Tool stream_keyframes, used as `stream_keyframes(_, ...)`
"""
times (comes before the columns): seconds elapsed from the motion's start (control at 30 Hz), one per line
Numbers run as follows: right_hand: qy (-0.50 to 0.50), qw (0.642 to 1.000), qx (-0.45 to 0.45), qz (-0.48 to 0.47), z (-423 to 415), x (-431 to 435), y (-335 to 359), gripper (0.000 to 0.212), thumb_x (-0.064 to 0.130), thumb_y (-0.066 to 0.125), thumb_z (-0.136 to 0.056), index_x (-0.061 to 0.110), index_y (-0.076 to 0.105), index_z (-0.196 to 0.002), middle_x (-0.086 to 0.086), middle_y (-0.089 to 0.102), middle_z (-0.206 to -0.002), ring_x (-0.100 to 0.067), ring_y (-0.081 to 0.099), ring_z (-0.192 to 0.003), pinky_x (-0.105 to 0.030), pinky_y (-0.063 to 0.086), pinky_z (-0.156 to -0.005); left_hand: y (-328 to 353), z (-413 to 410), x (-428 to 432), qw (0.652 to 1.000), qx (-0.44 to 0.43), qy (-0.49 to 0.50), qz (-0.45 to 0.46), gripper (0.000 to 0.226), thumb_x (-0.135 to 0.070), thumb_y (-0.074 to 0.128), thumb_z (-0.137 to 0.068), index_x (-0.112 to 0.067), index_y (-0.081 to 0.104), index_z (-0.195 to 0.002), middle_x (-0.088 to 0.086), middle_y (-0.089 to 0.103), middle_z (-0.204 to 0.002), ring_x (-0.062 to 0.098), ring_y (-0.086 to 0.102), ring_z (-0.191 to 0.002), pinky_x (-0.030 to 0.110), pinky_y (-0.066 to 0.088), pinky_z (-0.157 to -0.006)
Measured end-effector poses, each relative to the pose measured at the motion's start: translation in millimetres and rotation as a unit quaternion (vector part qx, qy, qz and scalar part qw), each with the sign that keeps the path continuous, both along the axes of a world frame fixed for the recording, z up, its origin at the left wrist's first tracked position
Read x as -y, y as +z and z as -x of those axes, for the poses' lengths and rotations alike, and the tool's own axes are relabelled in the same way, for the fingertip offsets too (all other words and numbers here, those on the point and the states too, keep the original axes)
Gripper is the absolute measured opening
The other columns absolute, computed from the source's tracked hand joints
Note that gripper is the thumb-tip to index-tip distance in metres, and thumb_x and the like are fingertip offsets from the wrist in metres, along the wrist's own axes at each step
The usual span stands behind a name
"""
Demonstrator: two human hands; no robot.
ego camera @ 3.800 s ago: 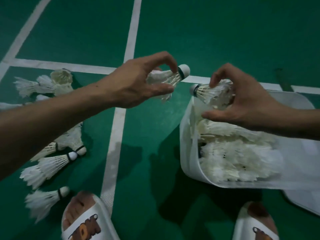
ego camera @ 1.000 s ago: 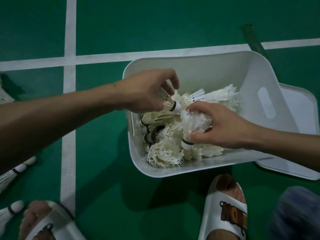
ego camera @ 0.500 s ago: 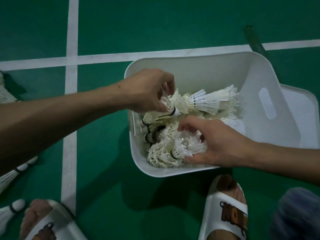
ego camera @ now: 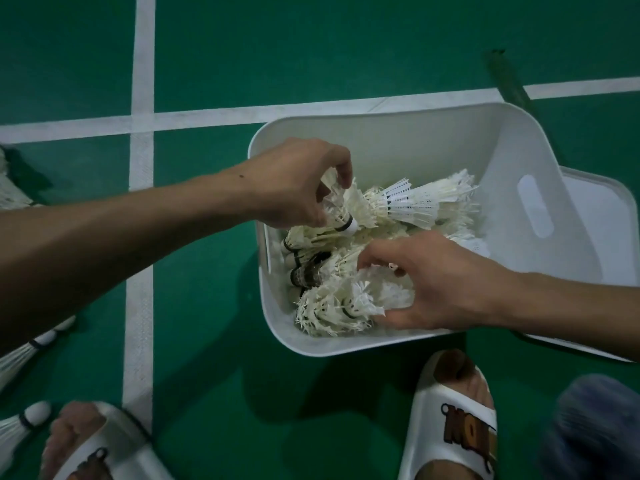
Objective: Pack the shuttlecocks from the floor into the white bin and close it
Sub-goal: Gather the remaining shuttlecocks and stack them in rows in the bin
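Left hand (ego camera: 294, 188) pinches shuttlecock (ego camera: 341, 216) (loosely, perhaps).

The white bin (ego camera: 433, 143) around both hands looks like smooth, matt plastic. The shuttlecocks (ego camera: 332, 306) under the right hand (ego camera: 446, 282) have rough, frayed feather skirts. A netted shuttlecock (ego camera: 412, 202) just past the left hand (ego camera: 294, 188) has a plastic mesh skirt. The green floor (ego camera: 311, 57) beyond the hands is matt, its white lines (ego camera: 142, 237) finely textured.

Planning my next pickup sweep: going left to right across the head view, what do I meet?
Loose shuttlecocks on the floor → vertical white court line → left hand, pinching a shuttlecock → right hand, gripping a second shuttlecock in the white bin → bin's handle slot → lid on the floor.
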State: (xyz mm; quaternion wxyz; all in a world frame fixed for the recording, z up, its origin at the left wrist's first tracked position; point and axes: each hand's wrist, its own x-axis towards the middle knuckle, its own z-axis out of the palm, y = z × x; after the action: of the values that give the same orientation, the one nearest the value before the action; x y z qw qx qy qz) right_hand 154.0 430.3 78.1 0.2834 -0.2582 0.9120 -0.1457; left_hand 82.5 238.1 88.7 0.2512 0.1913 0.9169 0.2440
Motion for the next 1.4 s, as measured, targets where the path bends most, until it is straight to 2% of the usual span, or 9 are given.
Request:
stream_keyframes(0.17,0.05,0.996,-0.021,-0.07,2,2,-9,0.058,0.045,0.076,-0.073,0.029,0.055,-0.125,0.008,0.051,-0.118,-0.011,0.046,-0.104,-0.025,0.044,-0.089,0,0,2,1.0,-0.001,0.001,0.0,0.048,-0.016,0.082,-0.071,-0.024,0.058,-0.112,-0.005,0.06,-0.119,0.009,0.065,-0.09,0.034,0.055,-0.083)
stream_keyframes(0.37,-0.012,0.998,0.0,-0.054,5,1,-5,0.061,0.053,0.079,-0.066,0.023,0.059,-0.115,0.016,0.052,-0.085,-0.001,0.047,-0.07,-0.015,0.034,-0.059,1,-2,1,0.999,0.022,-0.019,-0.022,0.049,-0.022,0.083,-0.068,-0.026,0.057,-0.109,-0.006,0.058,-0.118,0.005,0.064,-0.089,0.033,0.056,-0.081)
stream_keyframes(0.47,-0.046,0.998,0.037,-0.023,1,3,-3,0.063,0.051,0.082,-0.063,0.028,0.054,-0.115,0.02,0.048,-0.073,0.003,0.052,-0.065,-0.016,0.042,-0.058,0,-1,0,0.999,0.02,-0.026,-0.025,0.05,-0.025,0.084,-0.067,-0.027,0.057,-0.109,-0.008,0.06,-0.11,0.002,0.062,-0.088,0.031,0.056,-0.079)
stream_keyframes(0.53,-0.042,0.997,0.057,-0.012,1,4,-1,0.065,0.054,0.08,-0.064,0.03,0.052,-0.117,0.016,0.058,-0.086,0.001,0.058,-0.067,-0.02,0.046,-0.062,0,1,0,0.999,0.017,-0.03,-0.025,0.05,-0.027,0.084,-0.067,-0.028,0.057,-0.108,-0.011,0.059,-0.104,0.001,0.061,-0.086,0.029,0.055,-0.078)
stream_keyframes(0.67,-0.029,0.996,0.084,-0.02,8,1,1,0.068,0.063,0.073,-0.066,0.026,0.06,-0.121,0.012,0.057,-0.126,0.015,0.049,-0.069,-0.002,0.033,-0.061,0,2,1,0.999,0.02,-0.035,-0.025,0.05,-0.029,0.083,-0.067,-0.028,0.057,-0.11,-0.012,0.057,-0.103,-0.002,0.059,-0.086,0.027,0.054,-0.079)
stream_keyframes(0.9,-0.018,0.997,0.058,-0.039,6,3,-10,0.055,0.042,0.082,-0.069,0.018,0.068,-0.116,0.005,0.069,-0.106,-0.002,0.065,-0.075,-0.018,0.052,-0.071,-2,3,1,0.999,0.009,-0.044,-0.018,0.051,-0.03,0.083,-0.067,-0.028,0.057,-0.112,-0.01,0.059,-0.108,0.005,0.061,-0.09,0.03,0.054,-0.081)
stream_keyframes(1.03,0.011,0.997,0.044,-0.07,6,-2,-19,0.059,0.035,0.081,-0.072,0.018,0.063,-0.125,0.001,0.067,-0.113,-0.006,0.06,-0.086,-0.012,0.043,-0.071,-3,3,-1,0.998,-0.011,-0.056,-0.01,0.052,-0.033,0.082,-0.068,-0.03,0.056,-0.113,-0.01,0.057,-0.112,0.007,0.055,-0.094,0.026,0.045,-0.078)
stream_keyframes(1.2,-0.064,0.992,0.106,0.0,6,-10,-13,0.075,0.04,0.087,-0.061,0.021,0.059,-0.127,0.006,0.065,-0.12,-0.003,0.068,-0.082,-0.023,0.057,-0.076,-5,2,1,0.997,-0.034,-0.069,-0.008,0.056,-0.036,0.082,-0.068,-0.033,0.055,-0.117,-0.009,0.058,-0.122,0.007,0.048,-0.099,0.023,0.034,-0.082)
stream_keyframes(1.4,-0.179,0.978,0.088,0.059,25,-26,0,0.053,0.059,0.081,-0.047,0.026,0.066,-0.086,0.013,0.071,-0.091,0.008,0.065,-0.069,-0.016,0.051,-0.065,-2,-1,-5,0.994,0.021,-0.081,-0.071,0.06,-0.032,0.082,-0.068,-0.032,0.05,-0.119,-0.011,0.055,-0.124,0.008,0.057,-0.101,0.028,0.05,-0.087)
